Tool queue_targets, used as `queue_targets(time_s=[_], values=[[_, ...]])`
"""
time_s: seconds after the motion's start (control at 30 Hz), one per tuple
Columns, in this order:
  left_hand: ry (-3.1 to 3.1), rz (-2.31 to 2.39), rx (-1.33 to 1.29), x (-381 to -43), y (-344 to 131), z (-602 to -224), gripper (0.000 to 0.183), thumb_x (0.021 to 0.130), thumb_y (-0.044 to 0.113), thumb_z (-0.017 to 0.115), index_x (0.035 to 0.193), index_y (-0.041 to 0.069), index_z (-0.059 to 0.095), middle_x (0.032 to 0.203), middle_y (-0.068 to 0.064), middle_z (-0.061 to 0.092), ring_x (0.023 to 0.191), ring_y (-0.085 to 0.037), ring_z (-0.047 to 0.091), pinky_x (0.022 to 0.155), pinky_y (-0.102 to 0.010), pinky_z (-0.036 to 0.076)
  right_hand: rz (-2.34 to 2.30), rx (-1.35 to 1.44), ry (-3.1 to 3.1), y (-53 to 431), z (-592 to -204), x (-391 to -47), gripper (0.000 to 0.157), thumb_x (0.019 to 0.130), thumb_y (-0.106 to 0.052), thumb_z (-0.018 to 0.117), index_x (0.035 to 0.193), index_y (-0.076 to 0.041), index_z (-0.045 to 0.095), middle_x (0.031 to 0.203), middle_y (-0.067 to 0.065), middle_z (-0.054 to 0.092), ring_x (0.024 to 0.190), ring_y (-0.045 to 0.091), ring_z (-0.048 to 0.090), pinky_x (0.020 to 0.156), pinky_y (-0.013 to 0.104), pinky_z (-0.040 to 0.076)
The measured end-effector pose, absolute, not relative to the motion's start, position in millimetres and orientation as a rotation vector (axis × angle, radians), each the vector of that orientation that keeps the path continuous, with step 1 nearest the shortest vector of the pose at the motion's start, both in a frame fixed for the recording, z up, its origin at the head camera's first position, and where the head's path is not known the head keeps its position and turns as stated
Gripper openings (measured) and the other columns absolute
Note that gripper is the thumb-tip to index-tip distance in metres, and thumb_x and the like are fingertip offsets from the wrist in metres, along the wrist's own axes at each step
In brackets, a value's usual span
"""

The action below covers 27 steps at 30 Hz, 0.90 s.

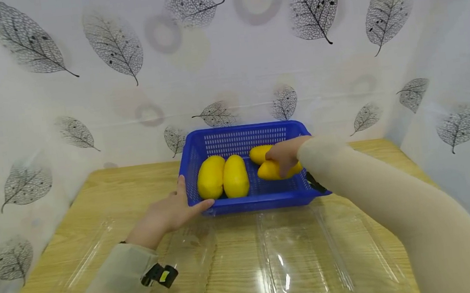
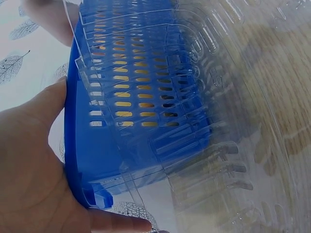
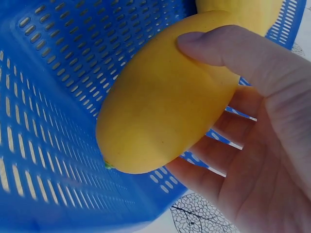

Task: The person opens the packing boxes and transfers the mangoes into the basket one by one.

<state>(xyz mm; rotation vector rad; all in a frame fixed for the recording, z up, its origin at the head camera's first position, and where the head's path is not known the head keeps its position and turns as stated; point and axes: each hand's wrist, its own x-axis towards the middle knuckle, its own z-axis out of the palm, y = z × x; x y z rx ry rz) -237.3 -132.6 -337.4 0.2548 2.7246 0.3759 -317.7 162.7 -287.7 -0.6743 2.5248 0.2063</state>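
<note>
My right hand (image 1: pixel 285 155) reaches into the right side of a blue plastic basket (image 1: pixel 249 204) and holds a yellow mango (image 3: pixel 155 102), thumb on top and fingers around its far side. A second mango (image 1: pixel 259 153) lies just behind it. Two larger oblong yellow fruits (image 1: pixel 210 177) lie side by side in the basket's left half. At the front left corner, my left hand (image 1: pixel 169 213) rests against the basket, thumb stretched along the front rim and fingers along the left side. In the left wrist view, that hand (image 2: pixel 34 155) spreads along the blue rim.
Clear plastic clamshell containers lie opened on the wooden table (image 1: pixel 234 261) in front of the basket, one to the left (image 1: pixel 179 271) and one to the right (image 1: pixel 299 264). A leaf-printed white cloth (image 1: pixel 228 80) rises behind the table and at both sides.
</note>
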Motion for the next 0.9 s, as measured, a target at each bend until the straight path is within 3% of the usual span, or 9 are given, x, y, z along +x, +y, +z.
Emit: queue_targets(time_s=[0.4,0.9], values=[[2.726,0.368,0.244,-235.7,-132.1,-334.8,0.119,0.074,0.086,0.028,0.146,-0.002,-0.011,0.141,-0.032,0.031,0.109,-0.045,0.053,0.071,-0.05,0.051,0.226,-0.615,2.501,156.1,-294.9,-323.9,0.056,0.077,-0.022,0.071,0.129,-0.015,0.052,0.12,0.005,0.055,0.106,0.024,0.049,0.091,0.045,0.04],[2.735,0.368,0.239,-236.6,-131.9,-336.1,0.12,0.072,0.086,0.028,0.146,-0.001,-0.01,0.14,-0.032,0.032,0.108,-0.046,0.054,0.069,-0.049,0.051,0.246,-0.525,2.458,152.5,-301.6,-334.1,0.061,0.079,-0.024,0.073,0.134,-0.015,0.049,0.13,0.006,0.05,0.118,0.026,0.044,0.099,0.047,0.035]])
